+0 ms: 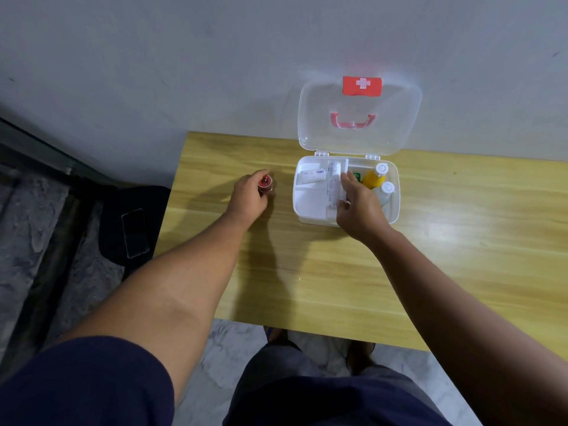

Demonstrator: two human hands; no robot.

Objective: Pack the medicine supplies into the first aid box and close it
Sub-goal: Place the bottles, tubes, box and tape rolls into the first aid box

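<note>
Now: left hand [250, 192] fingers clenched on small red-capped dark bottle [265, 183], on yellow wooden table [307, 272] left of open white plastic first aid box [395, 207] | right hand [358, 207] fingers pinch white tray insert [333, 182] | seat tray flat, then stand bottle in a free compartment.

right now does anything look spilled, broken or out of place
Nothing spilled or damaged. The only supply outside the first aid box is the small red-capped bottle in the left hand on the table. The lid stands open.
</note>
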